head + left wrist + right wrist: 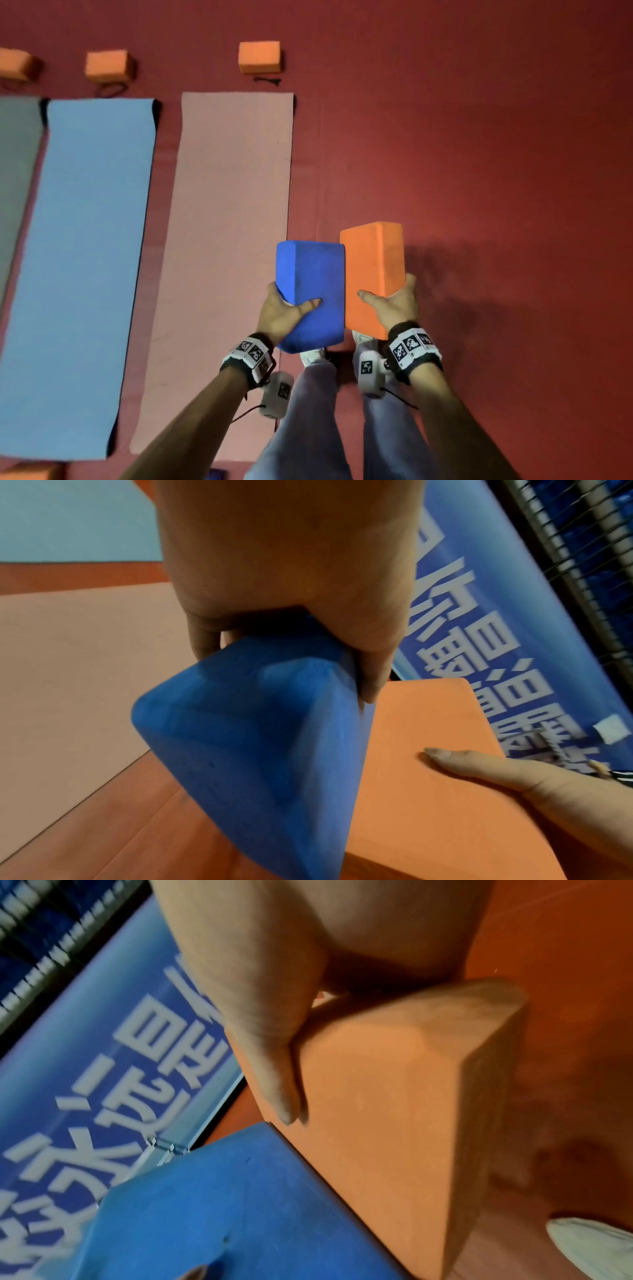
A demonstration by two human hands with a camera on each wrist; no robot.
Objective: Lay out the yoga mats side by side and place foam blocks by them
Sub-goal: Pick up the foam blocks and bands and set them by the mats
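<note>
My left hand (pixel 287 310) grips a blue foam block (pixel 310 291) from below, thumb across its top face. Beside it my right hand (pixel 390 303) grips an orange foam block (pixel 373 270) the same way. Both blocks are held in the air, side against side, over the right edge of the pink mat (pixel 226 240). The left wrist view shows the blue block (pixel 260 750) against the orange block (pixel 428 791); the right wrist view shows the orange block (pixel 394 1110) and the blue block (pixel 240 1204). A blue mat (pixel 82 267) and a grey mat (pixel 15 178) lie to the left.
Three orange blocks (pixel 259 57) (pixel 107 66) (pixel 15 64) sit on the red floor (pixel 479 154) beyond the mats' far ends. Black straps (pixel 267 81) lie by them. Another orange block (pixel 30 472) is at the near left corner. A blue banner (pixel 496 642) stands ahead. My feet (pixel 311 356) are below the blocks.
</note>
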